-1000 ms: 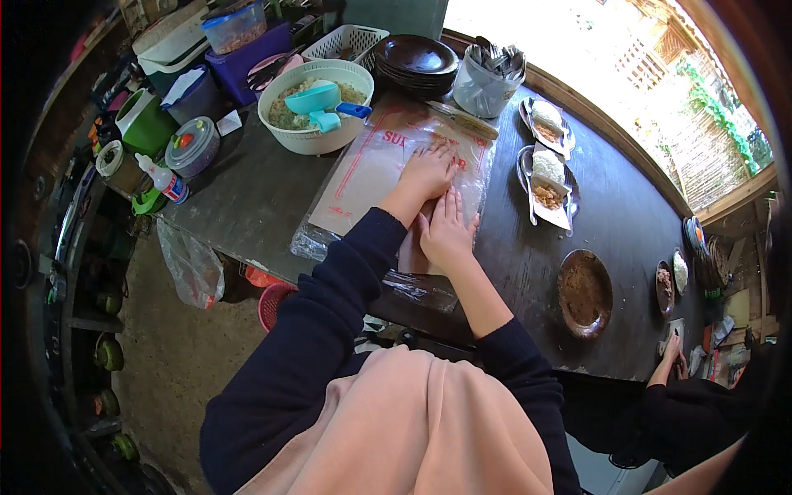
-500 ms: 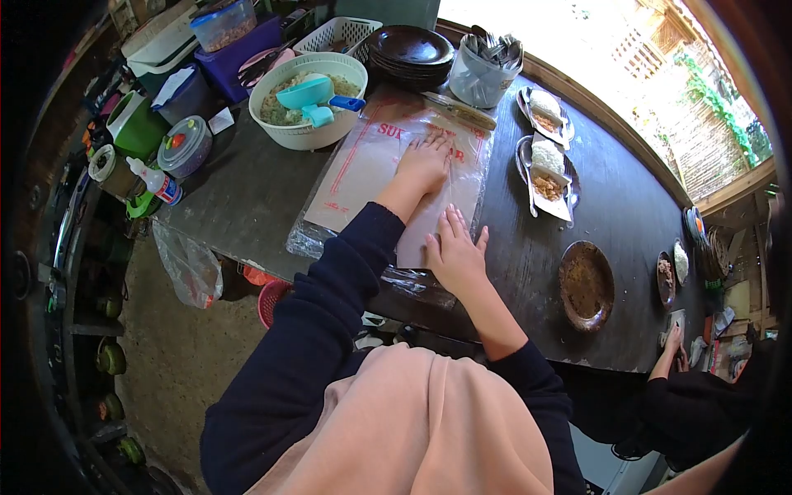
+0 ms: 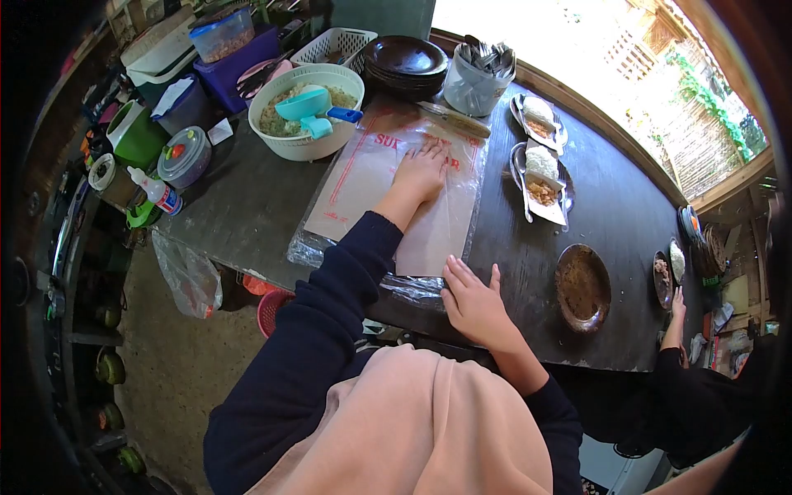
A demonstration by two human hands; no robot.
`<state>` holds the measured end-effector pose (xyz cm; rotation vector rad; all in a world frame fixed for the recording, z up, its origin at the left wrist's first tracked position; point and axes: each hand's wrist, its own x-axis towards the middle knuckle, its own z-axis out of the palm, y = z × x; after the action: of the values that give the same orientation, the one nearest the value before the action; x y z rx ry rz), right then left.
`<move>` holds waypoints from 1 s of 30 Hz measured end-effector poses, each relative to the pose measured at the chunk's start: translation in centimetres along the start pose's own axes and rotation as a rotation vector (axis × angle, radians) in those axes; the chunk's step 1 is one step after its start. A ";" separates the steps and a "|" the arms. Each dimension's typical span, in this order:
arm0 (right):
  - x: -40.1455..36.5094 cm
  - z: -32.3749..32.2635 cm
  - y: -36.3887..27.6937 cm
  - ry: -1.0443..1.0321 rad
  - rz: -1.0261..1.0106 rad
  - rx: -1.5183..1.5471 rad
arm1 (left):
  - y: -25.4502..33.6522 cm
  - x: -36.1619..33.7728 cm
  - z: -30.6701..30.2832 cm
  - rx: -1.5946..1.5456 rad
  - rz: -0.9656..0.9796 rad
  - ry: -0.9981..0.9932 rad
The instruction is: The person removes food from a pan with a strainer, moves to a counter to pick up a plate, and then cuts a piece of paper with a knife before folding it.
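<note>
A stack of brown wrapping paper point(image 3: 342, 198) with red lettering lies on the dark table, its clear plastic sleeve point(image 3: 307, 249) showing along the edges. On the upper middle of the paper my left hand point(image 3: 421, 173) rests flat, fingers stretched away from me. My right hand point(image 3: 476, 302) is at the paper's near right corner, fingers extended and thumb apart; it holds nothing that I can see. A knife point(image 3: 455, 120) with a broad handle lies across the paper's far end.
Left of the paper stands a white basin point(image 3: 301, 147) of food with a turquoise scoop point(image 3: 303, 105). Behind are stacked dark plates point(image 3: 404, 59) and a cutlery tub point(image 3: 478, 87). Rice plates point(image 3: 563, 177) and an oval brown plate point(image 3: 582, 289) sit rightward. Another person's hand point(image 3: 676, 309) is far right.
My right hand has slid toward me and slightly right, from on the paper to its near corner. My left hand stays pressed on the paper. The other person's hand has reached toward a plate.
</note>
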<state>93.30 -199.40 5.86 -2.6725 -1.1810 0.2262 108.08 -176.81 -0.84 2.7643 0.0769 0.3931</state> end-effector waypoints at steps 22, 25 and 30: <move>3.2 0.2 2.8 0.270 -0.134 0.271 | 1.1 -4.0 -3.4 0.035 0.167 -0.174; 4.7 1.3 3.5 0.304 -0.156 0.333 | 1.6 -6.2 -4.6 0.032 0.180 -0.265; 7.5 1.4 4.2 0.344 -0.185 0.271 | 0.8 -6.7 -4.8 -0.024 0.190 -0.371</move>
<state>100.96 -196.38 3.07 -2.2404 -1.1795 -0.0945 100.28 -176.66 2.07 2.7784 -0.2801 -0.0769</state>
